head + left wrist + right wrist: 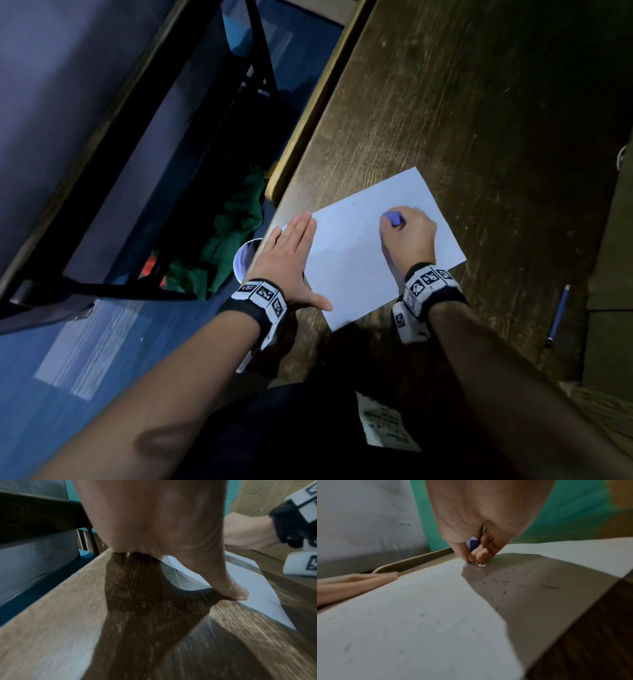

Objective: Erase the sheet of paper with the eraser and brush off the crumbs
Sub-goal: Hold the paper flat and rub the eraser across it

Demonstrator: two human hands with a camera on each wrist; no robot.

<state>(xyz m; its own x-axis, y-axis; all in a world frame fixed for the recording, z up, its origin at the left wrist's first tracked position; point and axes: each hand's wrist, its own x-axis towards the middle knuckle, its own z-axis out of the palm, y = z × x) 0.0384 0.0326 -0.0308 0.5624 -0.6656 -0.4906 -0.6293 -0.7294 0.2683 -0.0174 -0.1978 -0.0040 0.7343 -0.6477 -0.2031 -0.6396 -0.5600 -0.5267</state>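
Note:
A white sheet of paper (356, 253) lies on the dark wooden desk (479, 120) near its left edge. My right hand (407, 233) pinches a small purple-blue eraser (393, 218) and presses its tip on the sheet's upper middle; the eraser (472, 543) shows between thumb and fingers in the right wrist view. Dark crumbs (503, 586) are scattered over the paper (419, 615). My left hand (291, 253) lies flat with straight fingers on the sheet's left edge, the thumb (229, 588) resting on the paper (257, 585).
A blue pen (558, 317) lies on the desk to the right of the sheet. Left of the desk edge stand a white cup (245, 260), green cloth (236, 233) and a black chair frame (253, 68) on blue floor. A printed slip (387, 425) lies near my lap.

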